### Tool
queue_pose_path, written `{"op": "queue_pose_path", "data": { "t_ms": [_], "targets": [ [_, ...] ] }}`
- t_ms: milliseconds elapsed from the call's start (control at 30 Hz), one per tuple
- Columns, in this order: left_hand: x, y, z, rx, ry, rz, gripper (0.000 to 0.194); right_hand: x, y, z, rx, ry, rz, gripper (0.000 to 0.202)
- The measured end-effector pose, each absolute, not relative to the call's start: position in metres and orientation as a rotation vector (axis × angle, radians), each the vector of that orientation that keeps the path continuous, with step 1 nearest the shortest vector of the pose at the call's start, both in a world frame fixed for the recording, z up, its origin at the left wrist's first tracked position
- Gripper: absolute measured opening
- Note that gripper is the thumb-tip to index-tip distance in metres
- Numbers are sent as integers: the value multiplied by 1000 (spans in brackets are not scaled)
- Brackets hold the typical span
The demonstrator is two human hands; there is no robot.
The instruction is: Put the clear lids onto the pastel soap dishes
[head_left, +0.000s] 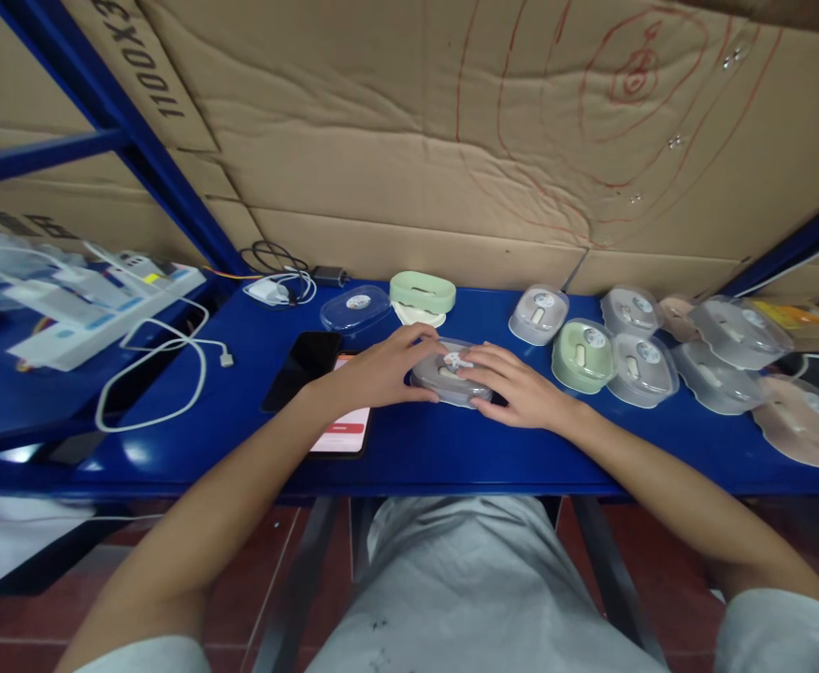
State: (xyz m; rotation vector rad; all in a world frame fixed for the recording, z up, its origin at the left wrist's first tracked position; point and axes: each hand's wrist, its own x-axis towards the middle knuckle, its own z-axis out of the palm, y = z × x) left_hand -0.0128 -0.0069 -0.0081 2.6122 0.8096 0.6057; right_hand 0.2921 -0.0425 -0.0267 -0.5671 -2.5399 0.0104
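A grey oval box with a clear lid [450, 385] lies on the blue table [416, 458], a round sticker on its top. My left hand [395, 366] grips its left side, thumb at the front edge and fingers on the lid. From the right, my right hand [514, 385] holds the same box, its fingers over the lid and sticker. Behind the box are a green oval tray [423, 292] and a cream piece [418, 316] below it. A loose clear lid [355, 309] with a sticker lies to their left.
Several lidded boxes, among them a green one [583, 357] and a pink one [806, 421], stand at the right. A dark phone [303, 370] and a lit screen [346, 430] lie left of my hands. Farther left are a power strip [101, 322] and white cables.
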Motion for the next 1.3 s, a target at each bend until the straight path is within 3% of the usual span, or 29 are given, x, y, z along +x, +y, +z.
{"op": "queue_pose_path", "data": {
  "t_ms": [333,567,700,800,1033,1300],
  "targets": [
    [-14,-10,-5,2642,891,561,63,290,-40,-33,-705,-2649,-20,77],
    [-32,7,2,2697,1065,674,54,295,-36,-32,-820,-2629,-131,65],
    [-51,25,-1,2689,1216,690,59,306,-26,-34,-1012,-2434,-266,51],
    [-53,30,-9,2695,1210,605,64,310,-22,-34,-1074,-2314,-284,55],
    [-47,32,-22,2705,1133,506,71,295,-30,-33,-879,-2618,-233,51],
    [-44,20,-9,2673,1048,457,52,312,-17,-37,-1246,-2367,-272,55]
  ]
}}
